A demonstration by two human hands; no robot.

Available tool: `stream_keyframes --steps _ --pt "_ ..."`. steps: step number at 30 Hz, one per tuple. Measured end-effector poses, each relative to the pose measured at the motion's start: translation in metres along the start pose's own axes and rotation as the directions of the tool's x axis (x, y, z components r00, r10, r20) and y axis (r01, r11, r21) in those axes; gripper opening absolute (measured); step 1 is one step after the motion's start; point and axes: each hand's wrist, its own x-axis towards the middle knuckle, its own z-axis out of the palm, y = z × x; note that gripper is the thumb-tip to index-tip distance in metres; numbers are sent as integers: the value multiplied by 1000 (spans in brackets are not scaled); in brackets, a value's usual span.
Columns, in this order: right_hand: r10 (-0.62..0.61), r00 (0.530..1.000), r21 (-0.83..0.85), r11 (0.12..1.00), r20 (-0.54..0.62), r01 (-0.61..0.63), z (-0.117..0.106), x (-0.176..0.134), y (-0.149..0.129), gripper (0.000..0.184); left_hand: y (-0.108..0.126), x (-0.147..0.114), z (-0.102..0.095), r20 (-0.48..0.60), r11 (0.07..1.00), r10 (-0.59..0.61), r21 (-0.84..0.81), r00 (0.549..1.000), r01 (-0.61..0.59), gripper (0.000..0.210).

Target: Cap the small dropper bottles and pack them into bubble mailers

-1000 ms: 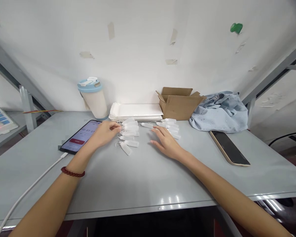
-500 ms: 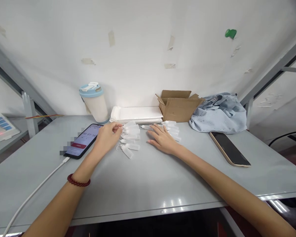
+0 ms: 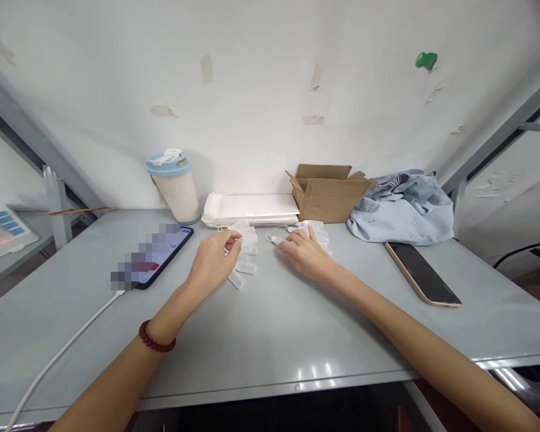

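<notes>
My left hand is closed, thumb and fingertips together above the left group of small translucent plastic bottles. Whether anything is in that pinch I cannot make out. The hand hides part of this group; thin string loops show at its far side. My right hand lies palm down with fingers apart over the right group of similar bottles. From under its fingertips the white nozzle of one bottle sticks out to the left, with a string loop at its end.
Behind the bottles lies a stack of white packets, with an open cardboard box and a light blue cloth to its right. A cup and a cabled phone are at left. Another phone lies at right.
My left hand has come right and nearer me, over the left group of bottles. My right hand has shifted slightly right, and the nozzle under its fingers has moved right too.
</notes>
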Motion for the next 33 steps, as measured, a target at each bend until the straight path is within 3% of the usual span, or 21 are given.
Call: stream_keyframes --steps 3,6,9,12,16,24,30,33 --pt "76 993 172 983 -88 -60 -14 -12 5 22 3 -3 2 7 999 45 2 999 -45 25" --pt "211 961 445 889 -178 -112 -30 -17 6 18 3 -4 6 8 994 110 8 994 -110 24" --pt "365 918 640 745 -158 -187 -43 -18 2 22 3 -6 9 20 987 162 18 987 -162 25" --pt "419 901 751 630 -116 -196 -49 -18 -3 22 7 -7 10 60 984 179 -2 982 -179 26" --pt "395 913 814 562 -103 -151 -52 -19 -10 21 13 -9 12 127 982 179 -90 976 -169 30" --pt "369 926 828 542 -82 -142 -53 -20 -17 22 18 -11 11 251 975 186 -166 950 -148 24" --pt "368 926 841 526 -89 -128 -54 -20 -19 19 18 -9 7 294 948 27 -312 955 70 26" --pt "363 930 845 514 -61 -145 -54 -20 -20 21 19 -9 5 335 910 5 -392 942 135 29"
